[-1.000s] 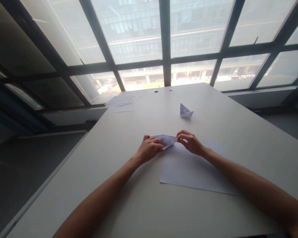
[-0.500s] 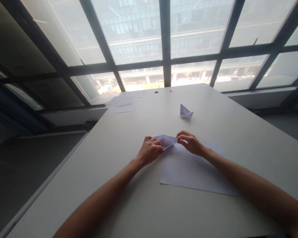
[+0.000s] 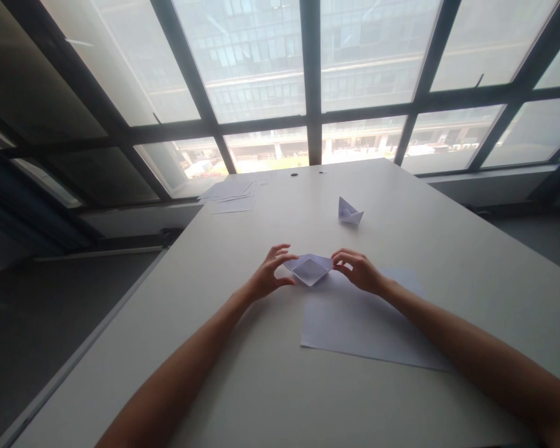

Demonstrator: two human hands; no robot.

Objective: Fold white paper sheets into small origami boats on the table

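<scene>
A small folded white paper piece [image 3: 308,269] lies on the white table [image 3: 242,348], spread into a diamond shape between my hands. My left hand [image 3: 268,274] pinches its left corner with thumb and fingertips, the other fingers curved above it. My right hand [image 3: 358,270] grips its right corner, fingers curled. Part of the folded piece rests on a flat white sheet [image 3: 364,317] that lies under my right wrist.
A finished paper boat [image 3: 349,211] stands farther back on the table. Several loose paper sheets [image 3: 231,193] lie at the far left corner. Two small dark holes [image 3: 294,174] mark the table's far edge, beneath large windows. The table's left edge drops to a dark floor.
My left hand has slid off the top of the folded paper to its left corner, and the piece now shows spread open as a diamond. My right hand has kept its grip.
</scene>
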